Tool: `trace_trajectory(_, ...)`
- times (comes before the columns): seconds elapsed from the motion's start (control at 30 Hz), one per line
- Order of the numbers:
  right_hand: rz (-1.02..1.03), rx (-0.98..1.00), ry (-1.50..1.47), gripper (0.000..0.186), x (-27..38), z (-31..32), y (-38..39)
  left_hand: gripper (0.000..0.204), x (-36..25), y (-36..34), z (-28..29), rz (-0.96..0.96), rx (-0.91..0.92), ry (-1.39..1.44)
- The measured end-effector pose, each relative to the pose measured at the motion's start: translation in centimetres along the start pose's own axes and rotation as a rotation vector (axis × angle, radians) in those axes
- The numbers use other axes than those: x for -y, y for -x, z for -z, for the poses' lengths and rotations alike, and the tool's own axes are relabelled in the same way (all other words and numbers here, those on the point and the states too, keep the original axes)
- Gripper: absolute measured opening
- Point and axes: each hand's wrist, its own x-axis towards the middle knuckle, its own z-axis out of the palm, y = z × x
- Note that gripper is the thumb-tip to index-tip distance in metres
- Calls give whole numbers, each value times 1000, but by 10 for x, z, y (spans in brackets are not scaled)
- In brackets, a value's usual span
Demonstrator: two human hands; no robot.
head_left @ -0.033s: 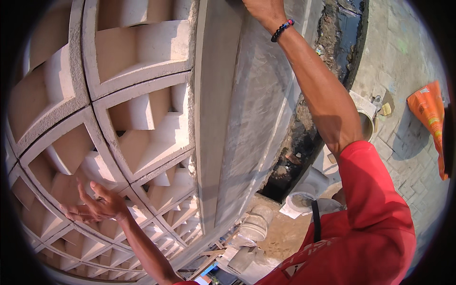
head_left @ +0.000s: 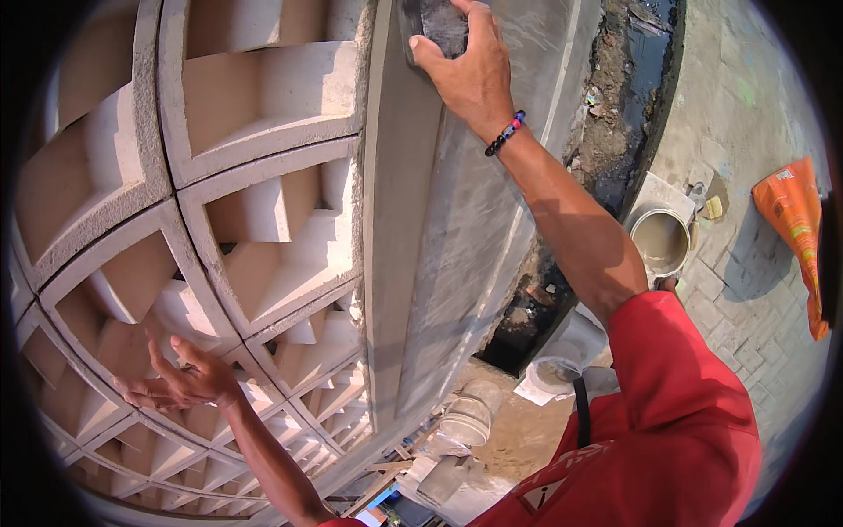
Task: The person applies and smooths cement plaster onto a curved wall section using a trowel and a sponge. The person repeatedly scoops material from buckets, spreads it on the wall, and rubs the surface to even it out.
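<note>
My right hand point(head_left: 465, 75), wearing a bead bracelet, grips a dark grey block point(head_left: 439, 25) against the smooth grey plastered ledge point(head_left: 465, 246) at the top of the view. Its thumb and fingers curl around the block. My left hand point(head_left: 184, 378) is open, fingers spread and slightly bent, at the white patterned ventilation blocks point(head_left: 259, 158) on the left. Whether all its fingertips touch them I cannot tell.
A narrow drain point(head_left: 623, 114) with dark water and debris runs beside the ledge. On the pavement point(head_left: 738, 97) are a bucket of grey liquid point(head_left: 660, 241) and an orange bag point(head_left: 786, 220). More buckets point(head_left: 465, 417) stand below on sandy ground.
My right hand has moved down into fuller view, bringing the dark block into sight; the arm has shifted slightly left, uncovering more of the bucket. My left hand stays in place.
</note>
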Motion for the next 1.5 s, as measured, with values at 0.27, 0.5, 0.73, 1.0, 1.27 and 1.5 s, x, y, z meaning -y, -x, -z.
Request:
trace_trajectory(0.27,-56,314,-117,64,14,48,122,30,8,10,4,30,40,-44)
trace_trajectory(0.5,8,46,-32,55,4,15,-53,31,2,3,4,21,31,-5)
trace_trajectory(0.73,-195,479,-141,71,21,31,228,33,6,3,6,-19,44,5)
trace_trajectory(1.0,-840,207,-1224,54,-70,102,118,32,1,4,5,-22,66,-30)
trace_trajectory(1.27,-545,133,-1285,48,-90,76,1,34,9,6,3,-58,71,7)
trace_trajectory(1.5,-557,55,-1165,45,-103,45,-47,36,3,2,4,-60,31,-29)
